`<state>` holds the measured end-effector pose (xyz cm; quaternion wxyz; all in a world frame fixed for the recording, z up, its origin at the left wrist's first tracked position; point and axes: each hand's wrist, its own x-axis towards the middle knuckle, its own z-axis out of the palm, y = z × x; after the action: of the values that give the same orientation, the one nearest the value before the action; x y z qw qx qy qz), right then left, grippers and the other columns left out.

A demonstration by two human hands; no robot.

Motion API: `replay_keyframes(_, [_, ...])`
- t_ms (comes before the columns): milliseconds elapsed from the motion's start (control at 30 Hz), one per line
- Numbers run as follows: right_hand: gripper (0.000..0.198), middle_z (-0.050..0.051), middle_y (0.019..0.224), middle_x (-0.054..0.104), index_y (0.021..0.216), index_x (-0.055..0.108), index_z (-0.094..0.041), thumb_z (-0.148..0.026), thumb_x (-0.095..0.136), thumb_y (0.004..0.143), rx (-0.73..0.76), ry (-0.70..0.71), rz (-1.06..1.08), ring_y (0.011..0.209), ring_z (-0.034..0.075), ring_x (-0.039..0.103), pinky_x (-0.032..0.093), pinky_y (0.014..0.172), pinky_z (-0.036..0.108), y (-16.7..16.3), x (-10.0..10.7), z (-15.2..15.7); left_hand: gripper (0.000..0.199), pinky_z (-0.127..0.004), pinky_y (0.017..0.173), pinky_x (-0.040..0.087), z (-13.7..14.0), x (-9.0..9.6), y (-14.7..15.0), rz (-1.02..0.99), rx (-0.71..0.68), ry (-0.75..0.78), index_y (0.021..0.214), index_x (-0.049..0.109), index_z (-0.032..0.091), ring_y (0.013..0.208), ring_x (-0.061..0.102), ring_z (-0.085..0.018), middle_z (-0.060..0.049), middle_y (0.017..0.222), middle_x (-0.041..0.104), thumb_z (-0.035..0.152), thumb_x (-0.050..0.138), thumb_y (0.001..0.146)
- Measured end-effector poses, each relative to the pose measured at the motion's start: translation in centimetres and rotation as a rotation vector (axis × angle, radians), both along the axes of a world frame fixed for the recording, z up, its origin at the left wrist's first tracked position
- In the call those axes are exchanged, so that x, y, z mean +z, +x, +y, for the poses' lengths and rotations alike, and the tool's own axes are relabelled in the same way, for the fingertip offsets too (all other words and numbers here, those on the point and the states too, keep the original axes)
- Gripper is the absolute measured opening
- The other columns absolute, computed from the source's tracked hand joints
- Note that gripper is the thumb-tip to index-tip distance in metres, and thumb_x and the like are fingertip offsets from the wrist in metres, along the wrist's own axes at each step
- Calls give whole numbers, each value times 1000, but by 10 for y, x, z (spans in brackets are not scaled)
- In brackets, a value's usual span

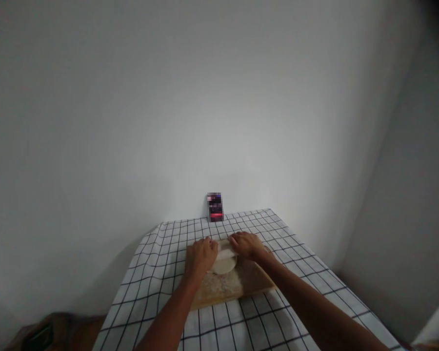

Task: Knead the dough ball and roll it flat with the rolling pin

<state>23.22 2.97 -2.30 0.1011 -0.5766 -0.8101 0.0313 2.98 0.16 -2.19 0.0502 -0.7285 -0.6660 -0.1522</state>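
My left hand (202, 254) and my right hand (247, 245) are closed around the two ends of a pale rolling pin (226, 250), which lies crosswise between them. Under and just in front of the pin is a flat, rounded piece of whitish dough (224, 266). The dough rests on a floury wooden board (223, 288). My fingers cover the pin's ends, and the pin hides the far part of the dough.
A white tablecloth with dark grid lines (161, 258) covers the table under the board. At the back edge a phone (215, 207) with a blurred screen leans upright against the pale wall (219, 122). A brown object (54, 331) stands low at the left.
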Motion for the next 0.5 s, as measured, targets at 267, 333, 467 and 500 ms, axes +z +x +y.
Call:
replay_keyframes(267, [53,13,134,75,126,76,-22,-41,29,114,3,54,36,124,29,70,49,101,39,3,-5,-15,35,-40,96,52,-17,-2,6,36,-44,48,113,76,21,119,70,-30,-15,122,78,36,45,111])
replay_keyframes(333, [51,14,132,75,123,77,-22,-40,30,114,-7,45,16,123,30,69,50,98,39,2,-2,-9,36,-40,94,52,-10,-2,5,45,-30,53,110,76,20,116,71,-29,-14,119,79,35,43,111])
replay_keyframes(467, [51,15,126,76,121,76,-20,-39,29,114,-30,45,28,122,29,68,50,95,36,-2,3,9,43,-38,89,54,12,1,1,28,23,-17,109,78,21,104,77,-29,-13,110,82,41,41,110])
replay_keyframes(500, [51,15,125,76,120,76,-20,-40,29,114,-35,44,34,122,29,69,50,95,36,-3,4,13,44,-37,88,54,18,2,0,23,28,-35,107,79,21,102,78,-29,-13,108,83,43,41,110])
